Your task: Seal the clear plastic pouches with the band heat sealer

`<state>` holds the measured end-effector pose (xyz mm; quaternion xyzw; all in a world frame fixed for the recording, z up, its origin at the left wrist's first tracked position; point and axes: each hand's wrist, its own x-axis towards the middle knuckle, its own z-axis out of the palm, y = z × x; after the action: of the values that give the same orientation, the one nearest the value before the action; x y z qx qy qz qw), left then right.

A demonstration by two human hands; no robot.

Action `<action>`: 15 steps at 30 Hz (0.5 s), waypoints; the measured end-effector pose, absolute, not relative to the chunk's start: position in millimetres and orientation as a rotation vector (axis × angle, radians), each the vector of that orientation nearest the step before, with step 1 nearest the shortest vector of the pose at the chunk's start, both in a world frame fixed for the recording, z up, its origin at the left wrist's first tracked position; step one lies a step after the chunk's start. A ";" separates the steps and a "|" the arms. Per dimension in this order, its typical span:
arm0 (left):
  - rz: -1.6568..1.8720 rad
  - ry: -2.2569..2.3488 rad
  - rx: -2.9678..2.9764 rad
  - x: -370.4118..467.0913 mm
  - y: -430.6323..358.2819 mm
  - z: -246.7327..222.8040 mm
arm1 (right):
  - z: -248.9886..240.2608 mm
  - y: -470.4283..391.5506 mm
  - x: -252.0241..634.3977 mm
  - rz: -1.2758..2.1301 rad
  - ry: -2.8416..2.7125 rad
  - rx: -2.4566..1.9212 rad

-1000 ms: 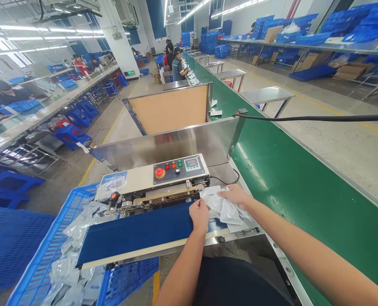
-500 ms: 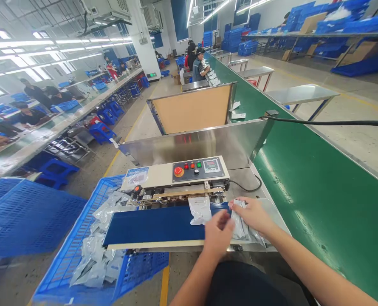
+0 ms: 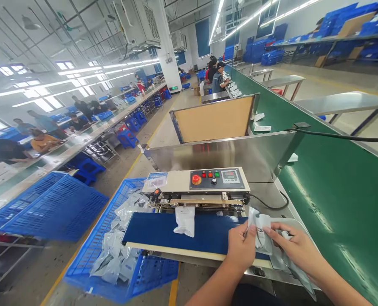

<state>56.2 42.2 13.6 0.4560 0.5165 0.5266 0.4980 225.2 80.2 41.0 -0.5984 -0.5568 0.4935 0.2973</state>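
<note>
Left hand [image 3: 241, 247]: your grip is pinched on a white pouch's [image 3: 263, 234] left edge.
Right hand [image 3: 296, 245]: your grip pinches its right side; more pouches [image 3: 300, 275] seem bunched under your palm, though fingers hide them.
Held pouch: at the blue belt's [image 3: 208, 238] right end.
Belt pouch [image 3: 185, 223]: lies on the belt, top edge at the cream machine [image 3: 176, 182].
Blue crate [image 3: 159, 272]: under the belt's left end, holding grey pouches [image 3: 114, 257].

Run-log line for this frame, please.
left hand, right hand: gripping white plastic pouches | flat blue belt: single white pouch, top edge at cream box-shaped machine | blue plastic basket: silvery pouches inside
</note>
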 end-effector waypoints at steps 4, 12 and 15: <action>1.276 1.413 1.091 66.7 50.0 8.6 | 45.8 88.3 227.2 1.342 -1.468 -1.560; 1.291 1.458 1.017 72.9 71.7 -19.8 | 30.8 100.4 239.1 1.322 -1.445 -1.681; 1.277 1.540 0.789 72.6 86.9 -34.6 | 15.6 116.5 247.7 1.385 -1.234 -1.749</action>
<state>72.6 86.9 -34.6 0.3230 0.6299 0.5223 0.4756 247.7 116.5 15.6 -0.6562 -0.4629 0.5196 0.2919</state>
